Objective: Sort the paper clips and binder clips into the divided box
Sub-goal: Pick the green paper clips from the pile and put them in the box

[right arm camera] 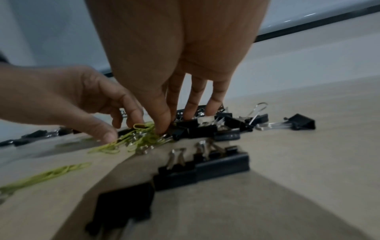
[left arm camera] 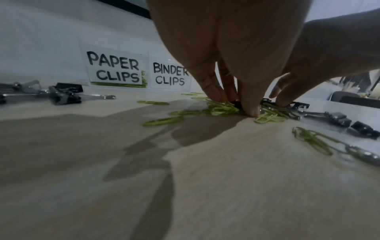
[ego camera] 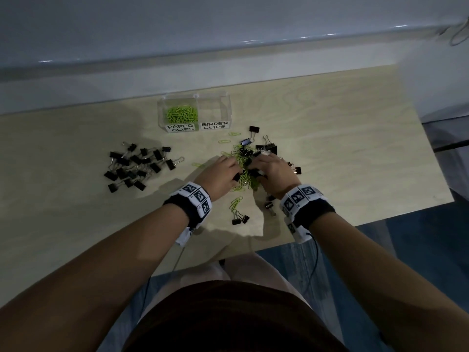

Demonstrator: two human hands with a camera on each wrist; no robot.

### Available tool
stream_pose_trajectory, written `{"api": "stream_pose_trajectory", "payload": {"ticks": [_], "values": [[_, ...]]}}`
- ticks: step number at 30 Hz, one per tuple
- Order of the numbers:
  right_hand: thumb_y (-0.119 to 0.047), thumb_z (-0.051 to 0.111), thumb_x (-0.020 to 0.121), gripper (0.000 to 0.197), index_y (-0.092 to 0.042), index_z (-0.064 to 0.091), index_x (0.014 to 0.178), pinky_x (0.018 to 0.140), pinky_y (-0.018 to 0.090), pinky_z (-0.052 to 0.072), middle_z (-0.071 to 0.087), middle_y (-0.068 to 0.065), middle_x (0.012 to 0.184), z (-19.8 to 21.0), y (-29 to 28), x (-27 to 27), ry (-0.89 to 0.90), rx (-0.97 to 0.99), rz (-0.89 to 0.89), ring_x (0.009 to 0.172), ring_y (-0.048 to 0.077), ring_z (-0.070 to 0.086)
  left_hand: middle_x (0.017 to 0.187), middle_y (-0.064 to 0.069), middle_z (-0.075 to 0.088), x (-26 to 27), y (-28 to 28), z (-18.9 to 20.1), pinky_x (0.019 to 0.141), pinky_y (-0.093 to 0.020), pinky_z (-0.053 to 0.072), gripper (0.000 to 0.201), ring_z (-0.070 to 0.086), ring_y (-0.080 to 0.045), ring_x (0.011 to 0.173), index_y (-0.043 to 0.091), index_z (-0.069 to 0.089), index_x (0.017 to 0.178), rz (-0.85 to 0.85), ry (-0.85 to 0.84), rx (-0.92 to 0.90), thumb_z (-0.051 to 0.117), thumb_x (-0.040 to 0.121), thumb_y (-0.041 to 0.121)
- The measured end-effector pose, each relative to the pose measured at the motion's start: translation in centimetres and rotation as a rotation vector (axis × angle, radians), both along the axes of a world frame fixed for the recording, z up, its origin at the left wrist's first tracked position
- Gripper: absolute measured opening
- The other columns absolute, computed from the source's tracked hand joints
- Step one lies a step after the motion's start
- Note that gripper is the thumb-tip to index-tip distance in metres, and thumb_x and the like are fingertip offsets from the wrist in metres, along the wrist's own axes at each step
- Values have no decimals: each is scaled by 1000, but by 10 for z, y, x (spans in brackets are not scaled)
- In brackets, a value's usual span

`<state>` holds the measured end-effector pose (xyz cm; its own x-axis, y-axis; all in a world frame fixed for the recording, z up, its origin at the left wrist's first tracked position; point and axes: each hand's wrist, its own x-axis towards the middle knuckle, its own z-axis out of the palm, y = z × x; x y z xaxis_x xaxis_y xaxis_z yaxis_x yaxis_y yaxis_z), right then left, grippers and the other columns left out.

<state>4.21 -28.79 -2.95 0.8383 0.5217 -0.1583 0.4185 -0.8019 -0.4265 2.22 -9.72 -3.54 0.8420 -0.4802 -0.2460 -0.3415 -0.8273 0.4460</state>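
Paper clips (ego camera: 244, 158) lay tangled with binder clips (ego camera: 266, 148) under both hands' fingers (left arm camera: 249, 108); whether either gripped anything I could not tell. Next, green ones needed teasing free.

On each of our wrists we wear a black band (ego camera: 186, 208) wrapped with white panels (ego camera: 199, 198) printed with square black-and-white coded markers; the right wrist's band (ego camera: 318, 210) carries the same marked panels (ego camera: 300, 196). A thin black cable (ego camera: 315, 252) trails from the right band. Our forearms are bare. We wear a dark brown top (ego camera: 228, 318) and pale trousers (ego camera: 253, 269).
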Motion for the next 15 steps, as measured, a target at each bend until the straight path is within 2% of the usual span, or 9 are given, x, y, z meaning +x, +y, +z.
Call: {"api": "stream_pose_trajectory", "payload": {"ticks": [6,8,10,12,15], "values": [[4,64,76,35,-13,68,106,82,39,52,63,1,107,-4,-1,3,32,-38,49,99,23,53,124,-9,54,3,2,2,99,-38,38,35,44,-26,118,4,57,118,-133,-75,19,57,90,25],[4,64,74,33,-12,66,103,83,38,52,61,2,105,-4,0,4,50,-26,45,99,23,54,115,-9,60,4,3,3,92,-41,46,30,51,-27,109,5,62,109,-174,-106,12,53,91,27],[1,67,72,28,-13,63,96,80,37,52,59,3,102,-2,0,5,66,-9,41,95,20,53,100,-9,64,6,7,-1,80,-44,52,25,57,-28,96,5,65,98,-194,-159,5,52,90,25],[-2,70,71,24,-12,61,91,78,34,51,58,3,98,1,-1,6,87,6,42,89,17,51,91,-9,65,6,11,-2,74,-41,55,17,59,-28,88,5,65,92,-188,-212,-10,58,87,20],[-2,68,71,18,-10,63,86,72,30,49,62,3,88,5,-5,6,78,31,49,81,19,55,86,-8,66,4,18,2,72,-34,55,20,61,-25,81,7,65,88,-166,-267,-56,52,87,21]]}}
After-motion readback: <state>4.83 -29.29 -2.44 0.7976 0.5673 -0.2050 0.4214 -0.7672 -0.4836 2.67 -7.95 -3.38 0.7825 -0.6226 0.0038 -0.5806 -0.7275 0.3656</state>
